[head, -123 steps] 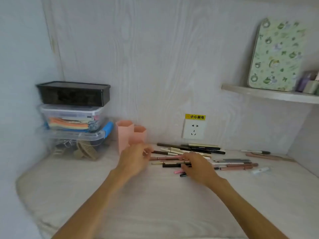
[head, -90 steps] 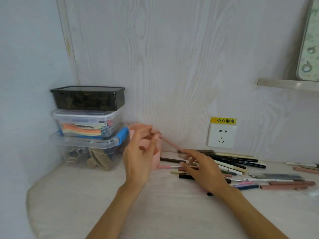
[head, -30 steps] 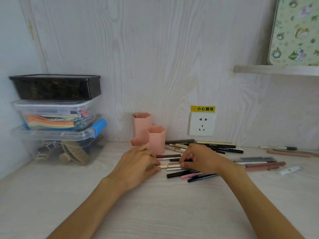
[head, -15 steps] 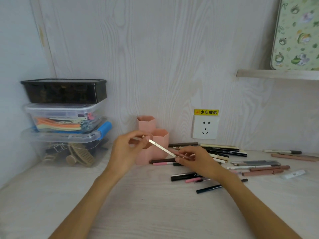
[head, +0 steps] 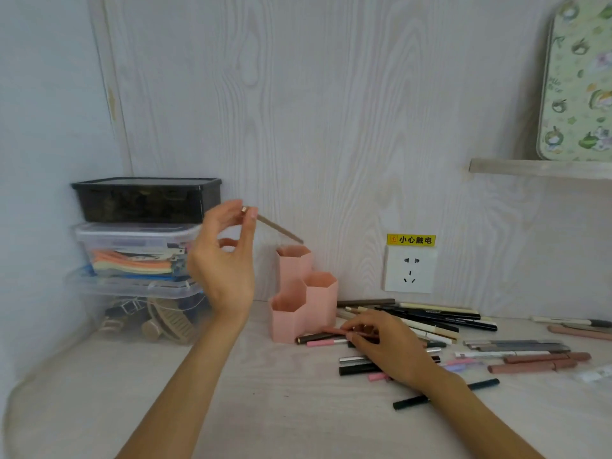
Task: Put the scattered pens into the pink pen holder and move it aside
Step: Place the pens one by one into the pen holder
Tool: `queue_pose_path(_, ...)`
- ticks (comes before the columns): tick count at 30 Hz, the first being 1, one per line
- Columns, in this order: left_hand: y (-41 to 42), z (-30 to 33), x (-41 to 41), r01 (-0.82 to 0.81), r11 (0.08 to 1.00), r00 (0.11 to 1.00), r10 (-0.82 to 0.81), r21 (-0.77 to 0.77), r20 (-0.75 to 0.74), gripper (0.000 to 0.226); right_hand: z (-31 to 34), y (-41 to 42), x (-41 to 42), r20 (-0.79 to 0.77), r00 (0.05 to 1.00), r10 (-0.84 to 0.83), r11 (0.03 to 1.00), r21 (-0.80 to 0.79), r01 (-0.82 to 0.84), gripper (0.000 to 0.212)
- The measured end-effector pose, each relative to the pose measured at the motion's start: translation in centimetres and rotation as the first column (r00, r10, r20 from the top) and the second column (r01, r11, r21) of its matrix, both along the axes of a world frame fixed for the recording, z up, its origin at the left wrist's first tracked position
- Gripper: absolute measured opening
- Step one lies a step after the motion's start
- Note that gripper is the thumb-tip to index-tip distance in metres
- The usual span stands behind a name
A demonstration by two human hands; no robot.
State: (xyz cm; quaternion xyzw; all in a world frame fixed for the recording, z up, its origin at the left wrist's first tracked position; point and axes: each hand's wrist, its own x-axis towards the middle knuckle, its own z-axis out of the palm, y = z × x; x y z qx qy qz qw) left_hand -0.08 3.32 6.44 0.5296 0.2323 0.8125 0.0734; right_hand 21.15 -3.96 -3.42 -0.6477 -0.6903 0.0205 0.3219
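The pink pen holder [head: 303, 299], made of hexagonal tubes, stands on the desk by the wall. My left hand [head: 225, 263] is raised left of it and pinches a thin beige pen [head: 278, 229] at its upper end; the pen slants down with its tip just above the tallest tube. My right hand [head: 385, 344] lies on the pile of scattered pens [head: 430, 329] right of the holder, fingers curled round a pinkish pen [head: 328, 332] lying at the holder's base.
Three stacked plastic boxes [head: 139, 246] stand at the left against the wall. A wall socket [head: 410, 272] with a yellow label is behind the pens. A shelf [head: 536, 167] with a patterned green tin [head: 579, 84] is at the upper right.
My left hand has lifted the beige pen from between both hands up over the holder. My right hand let go of that pen and dropped onto the pile.
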Motion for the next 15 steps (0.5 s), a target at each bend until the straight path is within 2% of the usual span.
queue_pose_path(3,0.8,-2.2,0.6,-0.152,0.988,0.968,0.14,-0.043,-0.206,0.02,0.1,0.0,0.0,0.038,0.999,-0.013,0.999,0.036,0.012,0.016)
queue_pose_path(7,1.5,-3.1,0.4,-0.194,0.976,0.916,0.146,-0.094,-0.372,0.024,0.7,-0.2,0.2,0.184,0.983,-0.024,0.995,0.103,0.005,0.017)
queue_pose_path(9,2.0,-3.9,0.4,-0.221,0.963,0.821,0.099,-0.152,-0.563,0.028,0.7,-0.3,0.2,0.192,0.981,-0.007,0.995,0.098,-0.012,0.017)
queue_pose_path(11,2.4,-4.7,0.7,-0.242,0.957,0.683,0.05,-0.161,-0.729,0.04,0.6,-0.3,0.1,0.187,0.982,0.004,0.996,0.085,-0.02,0.017)
queue_pose_path(13,2.0,-4.9,0.7,-0.257,0.957,0.618,0.057,-0.132,-0.784,0.047,0.6,-0.3,0.1,0.181,0.984,0.008,0.996,0.09,-0.024,0.017)
queue_pose_path(15,0.3,-4.4,1.1,-0.231,0.973,0.676,0.151,-0.012,-0.721,0.037,0.8,-0.3,0.0,0.119,0.993,0.007,0.995,0.097,-0.018,0.017)
